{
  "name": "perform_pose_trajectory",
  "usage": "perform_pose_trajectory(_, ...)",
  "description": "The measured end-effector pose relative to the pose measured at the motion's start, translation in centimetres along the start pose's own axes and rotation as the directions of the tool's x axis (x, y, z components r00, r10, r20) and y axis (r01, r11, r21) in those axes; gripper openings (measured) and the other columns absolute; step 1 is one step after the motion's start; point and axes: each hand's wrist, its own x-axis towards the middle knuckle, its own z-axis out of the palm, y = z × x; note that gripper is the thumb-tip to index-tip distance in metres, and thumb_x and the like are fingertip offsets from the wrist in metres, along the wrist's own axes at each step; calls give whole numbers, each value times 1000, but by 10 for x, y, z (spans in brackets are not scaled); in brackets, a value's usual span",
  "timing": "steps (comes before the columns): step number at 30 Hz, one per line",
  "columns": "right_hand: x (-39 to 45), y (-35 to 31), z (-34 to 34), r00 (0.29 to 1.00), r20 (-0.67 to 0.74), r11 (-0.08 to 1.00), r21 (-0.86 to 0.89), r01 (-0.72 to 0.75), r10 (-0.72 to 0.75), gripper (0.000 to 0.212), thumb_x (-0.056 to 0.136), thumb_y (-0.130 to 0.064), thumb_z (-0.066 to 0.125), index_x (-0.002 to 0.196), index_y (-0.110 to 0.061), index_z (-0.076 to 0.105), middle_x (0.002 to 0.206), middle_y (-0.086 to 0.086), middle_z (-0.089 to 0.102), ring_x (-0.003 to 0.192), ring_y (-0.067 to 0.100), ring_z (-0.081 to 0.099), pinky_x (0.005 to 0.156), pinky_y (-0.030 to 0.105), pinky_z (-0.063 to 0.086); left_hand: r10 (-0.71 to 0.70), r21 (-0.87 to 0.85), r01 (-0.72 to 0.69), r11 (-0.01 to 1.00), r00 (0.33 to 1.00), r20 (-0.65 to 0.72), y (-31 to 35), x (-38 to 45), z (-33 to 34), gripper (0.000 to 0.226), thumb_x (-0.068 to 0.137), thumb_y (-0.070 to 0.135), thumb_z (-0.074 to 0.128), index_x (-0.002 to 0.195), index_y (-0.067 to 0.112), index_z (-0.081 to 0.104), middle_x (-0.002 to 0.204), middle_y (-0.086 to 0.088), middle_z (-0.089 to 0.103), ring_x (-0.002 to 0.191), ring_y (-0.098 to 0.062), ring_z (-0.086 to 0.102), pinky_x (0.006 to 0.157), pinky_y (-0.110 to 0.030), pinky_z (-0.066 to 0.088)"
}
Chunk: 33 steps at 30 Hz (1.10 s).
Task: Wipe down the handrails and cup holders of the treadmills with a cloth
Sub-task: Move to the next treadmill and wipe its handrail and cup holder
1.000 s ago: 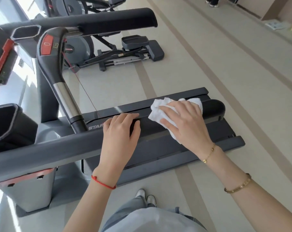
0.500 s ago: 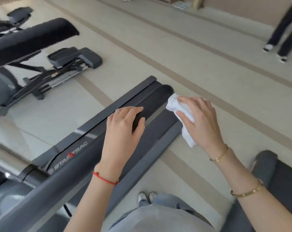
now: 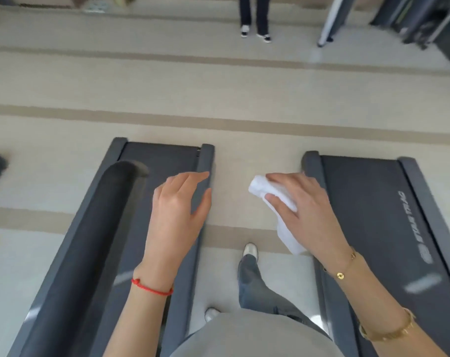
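Now, at centre frame, the right hand (image 3: 306,210) grasps a white cloth (image 3: 278,207) in the air between two treadmills (image 3: 373,215). Left of it, the left hand (image 3: 177,215) hangs with fingers released, beside the black handrail (image 3: 95,240) at lower left.

— Is any lettering to be read?

— One brand mark is found, printed in pale grey on the dark side rail of the right-hand treadmill (image 3: 409,228). It is read as "STAR TRAC" (image 3: 409,222), with a round logo set at the nearer end of the word, and it runs lengthwise along the rail.

— And on the left-hand treadmill (image 3: 151,161)?

— No lettering can be made out there; only blurred pale glints are seen on its frame.

— Anything farther from the right-hand treadmill?

— A small pale item lies on the floor at the far wall, but nothing on it can be read.
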Motion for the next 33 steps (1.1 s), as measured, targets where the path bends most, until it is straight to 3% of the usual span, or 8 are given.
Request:
perform_pose_trajectory(6, -1, 44, -38, 968, -138, 977, -15, -213, 209, 29, 96, -35, 55, 124, -30, 60, 118, -9, 59, 104, 18, 51, 92, 37, 42, 259, -90, -248, 965, 954, 151, 39, 73, 54, 29, 93, 16, 64, 122, 12, 66, 116, -1, 67, 107, -23, 61, 99, -49, 45)
perform_pose_trajectory(13, 6, 97, -89, 881, -287, 911, -62, -408, 375, 33, 96, -37, 53, 128, -31, 58, 118, -8, 58, 103, 18, 52, 90, 43, 45, 530, -204, -492, 846, 819, 220, 113, 151, 133, 28, 93, 17, 65, 121, 13, 67, 114, -1, 67, 104, -23, 63, 94, -48, 46)
perform_pose_trajectory(18, -1, 137, -139, 749, -474, 804, -132, -580, 463, 35, 96, -41, 49, 128, -30, 59, 119, -7, 59, 105, 20, 53, 91, 41, 42, 707, -370, -606, 704, 645, 291, 194, 187, 196, 28, 94, 20, 63, 122, 19, 65, 117, 6, 66, 108, -14, 60, 98, -41, 44)
perform_pose_trajectory(23, -14, 163, -183, 575, -674, 663, -166, -730, 464, 31, 100, -43, 46, 127, -32, 58, 116, -6, 57, 99, 19, 49, 83, 38, 41, 856, -542, -663, 516, 410, 313, 271, 203, 247, 28, 95, 21, 62, 122, 16, 66, 118, 5, 66, 111, -14, 61, 99, -41, 44)
perform_pose_trajectory(33, -36, 202, -222, 252, -864, 381, -76, -921, 436, 31, 100, -43, 45, 125, -31, 59, 117, -4, 57, 104, 24, 49, 88, 40, 40, 948, -707, -651, 276, 61, 313, 378, 210, 324, 32, 96, 25, 60, 127, 17, 63, 122, 6, 65, 113, -15, 59, 102, -39, 43)
